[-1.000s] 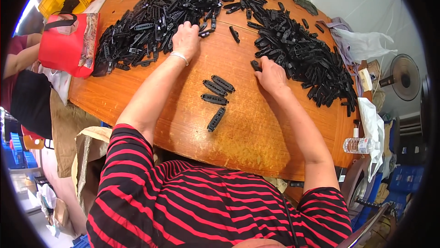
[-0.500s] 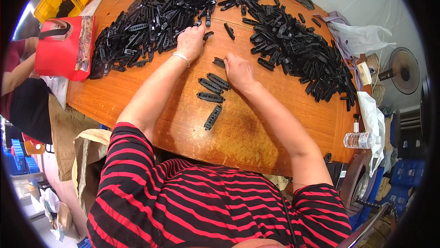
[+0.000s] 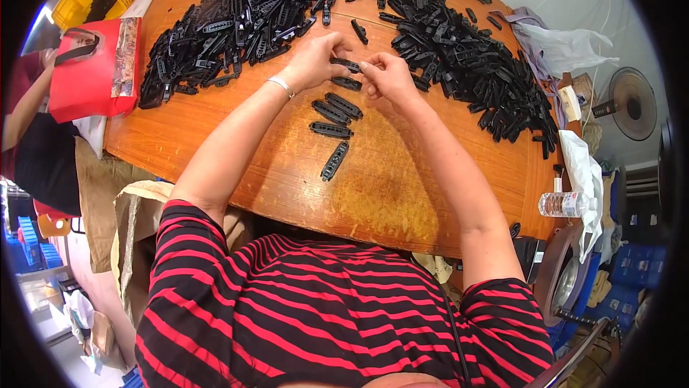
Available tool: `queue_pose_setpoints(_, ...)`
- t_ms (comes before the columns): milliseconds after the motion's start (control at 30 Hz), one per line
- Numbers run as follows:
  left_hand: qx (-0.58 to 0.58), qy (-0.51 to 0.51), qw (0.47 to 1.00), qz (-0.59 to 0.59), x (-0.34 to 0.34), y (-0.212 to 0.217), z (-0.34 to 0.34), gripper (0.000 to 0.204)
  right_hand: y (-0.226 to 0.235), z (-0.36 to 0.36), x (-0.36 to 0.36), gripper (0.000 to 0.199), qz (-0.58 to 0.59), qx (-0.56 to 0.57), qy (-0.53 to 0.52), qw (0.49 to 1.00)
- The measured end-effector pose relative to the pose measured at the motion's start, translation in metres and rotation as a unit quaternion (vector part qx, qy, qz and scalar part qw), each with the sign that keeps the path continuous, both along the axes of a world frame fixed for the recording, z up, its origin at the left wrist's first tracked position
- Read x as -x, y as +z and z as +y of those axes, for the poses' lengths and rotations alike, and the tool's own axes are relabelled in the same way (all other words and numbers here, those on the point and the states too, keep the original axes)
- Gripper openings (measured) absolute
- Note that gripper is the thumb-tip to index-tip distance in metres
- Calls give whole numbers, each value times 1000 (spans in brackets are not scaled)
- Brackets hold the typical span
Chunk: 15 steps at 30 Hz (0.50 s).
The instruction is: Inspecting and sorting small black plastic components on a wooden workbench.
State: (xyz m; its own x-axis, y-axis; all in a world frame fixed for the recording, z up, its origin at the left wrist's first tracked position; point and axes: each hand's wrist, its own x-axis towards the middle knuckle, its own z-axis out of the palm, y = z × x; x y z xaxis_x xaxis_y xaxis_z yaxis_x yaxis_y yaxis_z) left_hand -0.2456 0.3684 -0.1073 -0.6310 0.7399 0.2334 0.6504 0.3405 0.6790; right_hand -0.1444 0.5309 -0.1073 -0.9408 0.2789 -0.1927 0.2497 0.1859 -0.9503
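Note:
Between my two hands is a slim black plastic part (image 3: 347, 65) with slots along its length. The fingers of my left hand (image 3: 316, 60) close on its left end, and those of my right hand (image 3: 389, 76) pinch its right end. Just below it, another black part (image 3: 347, 83) lies on the wooden table (image 3: 280, 180). Several more of the same kind form a loose column toward me, the nearest a slotted black part (image 3: 335, 161) lying at a slant. One lone part (image 3: 359, 31) rests beyond my hands.
A large heap of black parts (image 3: 222, 36) spreads at the far left, and a second heap (image 3: 459, 65) at the right. A person holds a red bag (image 3: 90, 76) at the left edge. A plastic bottle (image 3: 562, 204) and a fan (image 3: 633, 104) are on the right.
My left hand has come from the left heap toward the middle, bringing a black part. My right hand has moved up to meet it, leaving a part on the table.

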Motion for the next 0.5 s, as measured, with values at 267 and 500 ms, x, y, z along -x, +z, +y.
queue_pose_setpoints(267, -76, 88, 916, -383, -2, -19, -5, 23, -4, -12, -12, 20, -69, 41, -25, 996)
queue_pose_setpoints(500, -37, 109, 938, -326, 2, -38, 4, 23, -21, -10, -4, 19, -73, 22, -12, 997)
